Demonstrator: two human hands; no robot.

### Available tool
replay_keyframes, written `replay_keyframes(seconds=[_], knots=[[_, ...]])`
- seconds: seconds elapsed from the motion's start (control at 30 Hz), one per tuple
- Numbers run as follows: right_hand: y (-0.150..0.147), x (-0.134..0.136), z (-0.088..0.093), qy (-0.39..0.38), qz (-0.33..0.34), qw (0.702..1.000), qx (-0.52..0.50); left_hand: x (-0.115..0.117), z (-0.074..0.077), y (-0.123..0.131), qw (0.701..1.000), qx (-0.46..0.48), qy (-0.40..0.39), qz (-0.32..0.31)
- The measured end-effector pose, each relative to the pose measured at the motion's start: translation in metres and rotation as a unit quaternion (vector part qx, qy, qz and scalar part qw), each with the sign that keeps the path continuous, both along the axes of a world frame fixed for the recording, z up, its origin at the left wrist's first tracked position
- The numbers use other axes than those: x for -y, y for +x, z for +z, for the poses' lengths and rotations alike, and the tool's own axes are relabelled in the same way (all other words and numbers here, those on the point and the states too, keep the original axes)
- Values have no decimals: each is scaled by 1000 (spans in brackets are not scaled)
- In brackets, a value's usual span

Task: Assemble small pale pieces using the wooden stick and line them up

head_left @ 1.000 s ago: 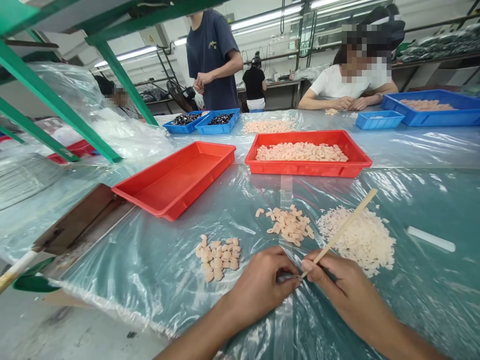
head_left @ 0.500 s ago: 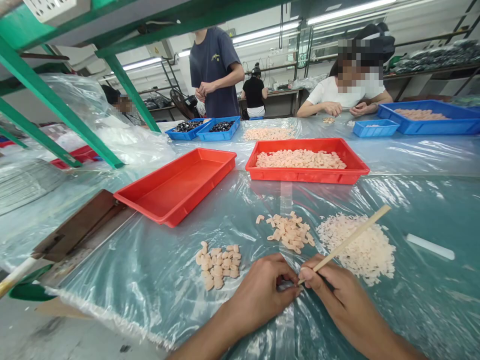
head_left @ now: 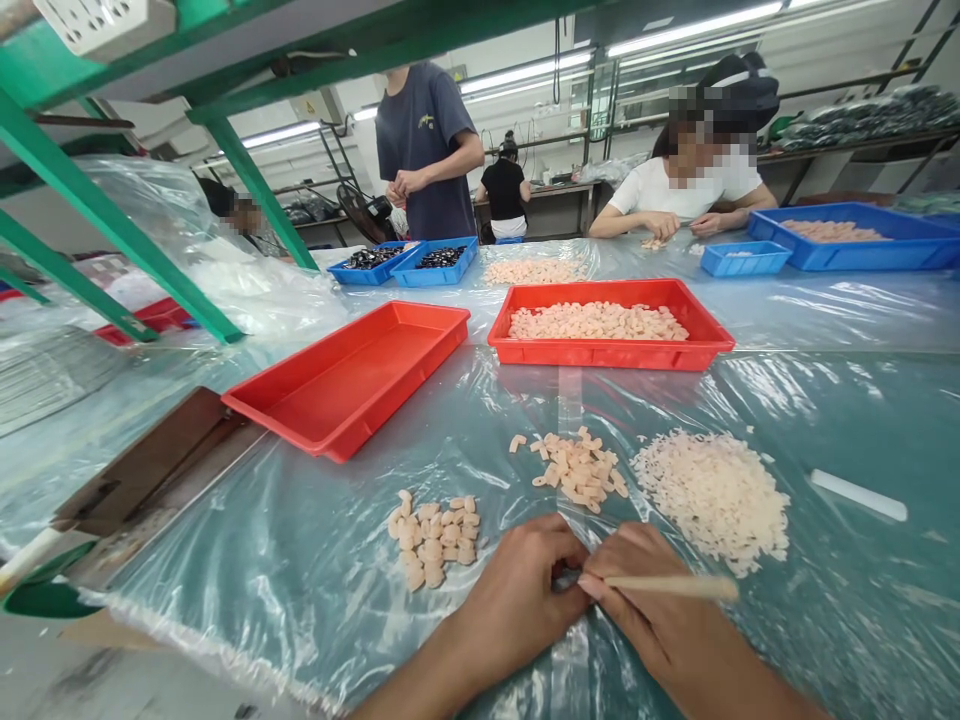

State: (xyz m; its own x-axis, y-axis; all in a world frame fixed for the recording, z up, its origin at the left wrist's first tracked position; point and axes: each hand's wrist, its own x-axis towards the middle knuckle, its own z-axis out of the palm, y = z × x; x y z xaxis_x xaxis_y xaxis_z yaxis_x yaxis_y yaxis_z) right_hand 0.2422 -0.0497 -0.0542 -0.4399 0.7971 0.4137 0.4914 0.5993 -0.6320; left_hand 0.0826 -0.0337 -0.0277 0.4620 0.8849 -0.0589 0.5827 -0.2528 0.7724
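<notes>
Wooden stick pinched in right hand | left hand pinching small part | stick slipping may flick it among peach pieces

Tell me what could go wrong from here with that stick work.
1. The stick in the right hand lies low, its free end next to the white pile; a swing might scatter it.
2. The piece pinched by the left hand is mostly hidden; if it slips, it could land in the tan pile nearby.
3. The tip might snag the plastic sheet.
</notes>
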Motion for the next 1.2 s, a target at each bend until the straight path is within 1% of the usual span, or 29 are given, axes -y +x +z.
replay_keyframes(seconds=[0.03, 0.07, 0.1, 0.17, 0.23, 0.3, 0.4, 0.47, 0.53, 0.6, 0.7, 0.77, 0.83, 0.93, 1.0, 1.03, 1.1, 1.13, 1.2], knots=[[0, 0, 1, 10, 5, 1000, -3, 0, 0, 0, 1000, 3, 3, -1], [2, 0, 1, 1, 1, 1000, -18, 0, -1, 0, 1000, 7, 6, -2], [4, -1, 2, -23, -15, 999, -43, 1, -1, 0, 1000, 12, 7, -1], [10, -3, 2, -83, -74, 988, -111, 1, -2, 0, 999, 31, 2, 10], [16, -6, 2, -119, -139, 969, -164, 0, -2, 1, 996, 80, -36, 35], [20, -10, 1, -126, -174, 959, -183, -3, -1, 1, 977, 175, -106, 66], [22, -12, 1, -130, -179, 959, -179, -7, 3, 1, 920, 314, -213, 104], [21, -12, 2, -124, -171, 963, -170, -10, 5, -1, 894, 351, -245, 130], [21, -12, 3, -115, -161, 967, -160, -13, 6, -3, 883, 366, -253, 151], [21, -12, 4, -112, -161, 968, -154, -16, 5, -5, 877, 376, -245, 173], [21, -12, 4, -124, -167, 966, -153, -21, 4, -8, 881, 372, -210, 201], [21, -12, 5, -127, -165, 966, -150, -24, 6, -10, 899, 342, -170, 214], [20, -11, 6, -128, -162, 966, -153, -25, 12, -14, 923, 289, -120, 225], [18, -11, 8, -141, -160, 962, -170, -23, 22, -28, 957, 168, -50, 230], [16, -10, 9, -157, -153, 959, -180, -21, 29, -40, 975, 56, -9, 213], [16, -10, 9, -164, -150, 957, -187, -19, 31, -46, 979, -9, 15, 203], [15, -9, 9, -180, -146, 952, -201, -16, 33, -56, 973, -133, 59, 177], [15, -9, 9, -187, -144, 950, -206, -14, 33, -59, 967, -182, 74, 165], [14, -9, 8, -189, -140, 950, -208, -10, 32, -63, 956, -245, 84, 137]])
